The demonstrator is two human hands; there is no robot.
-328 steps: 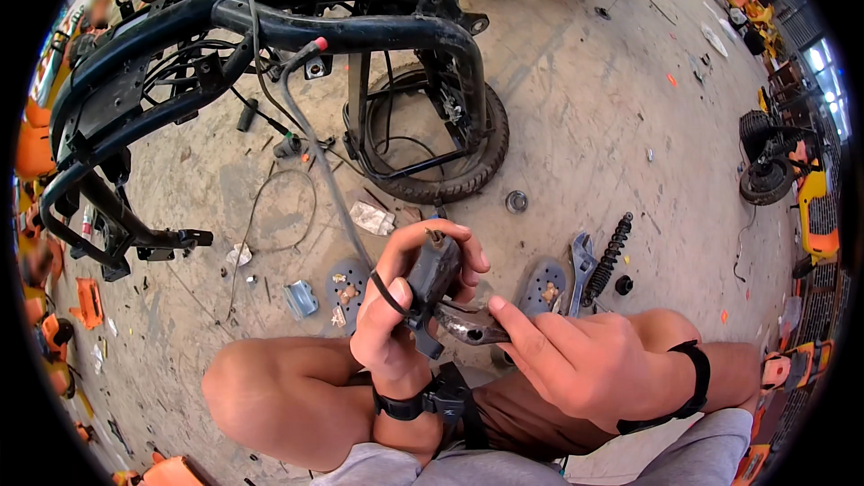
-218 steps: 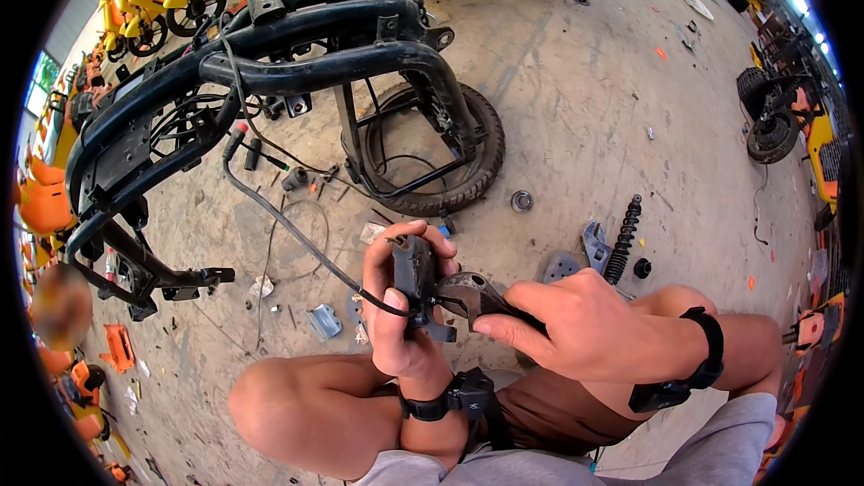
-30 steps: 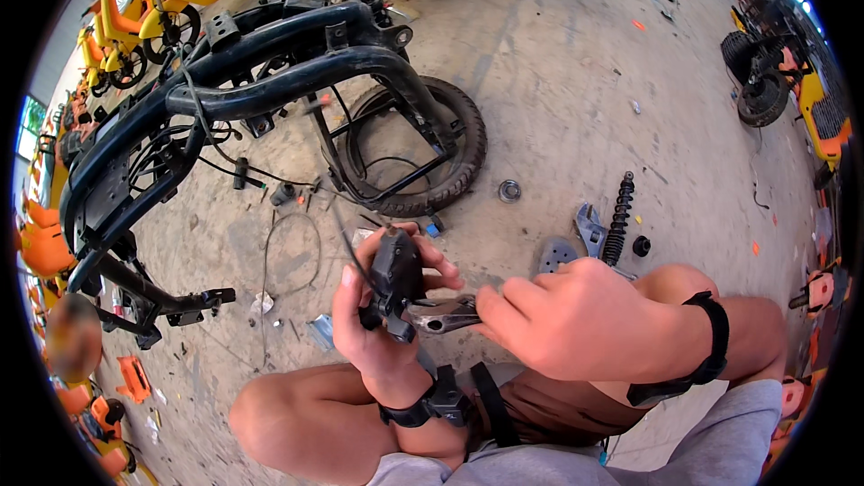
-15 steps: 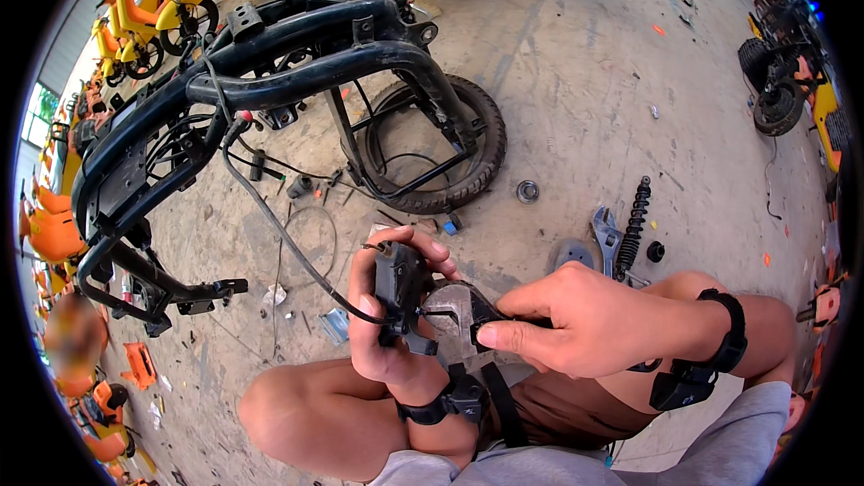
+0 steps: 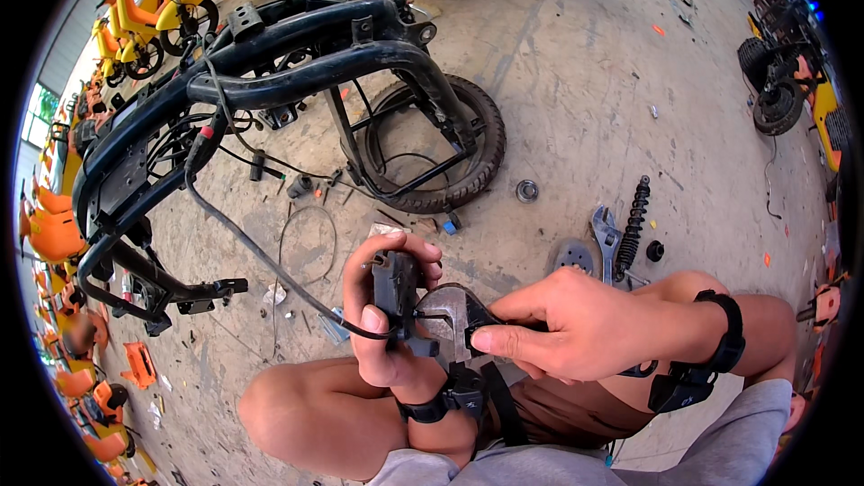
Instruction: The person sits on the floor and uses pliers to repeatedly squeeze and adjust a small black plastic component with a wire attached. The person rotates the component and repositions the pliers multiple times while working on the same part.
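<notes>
My left hand (image 5: 362, 297) is closed around a black boxy part (image 5: 394, 286), its fingers curled over the top and the thumb on the near face. A dark cable (image 5: 255, 249) runs from this part up to the motorbike frame, with a red piece near its upper end. In my right hand (image 5: 576, 324) is an adjustable wrench (image 5: 447, 304) with a grey head and dark handle. Its open jaws are up against the right side of the black part; whether they grip a fitting there is too small to tell.
A bare black frame (image 5: 297, 81) stands ahead left, beside a tyre (image 5: 490, 148) on the floor. Beyond my right hand lie a second adjustable wrench (image 5: 607, 238), a shock absorber (image 5: 634, 225) and a grey disc (image 5: 573, 256). Yellow scooters (image 5: 135, 13) line the back left.
The black part has turned slightly in my left hand, and the wrench head has shifted a little left with it. The cable has swung left and lower.
</notes>
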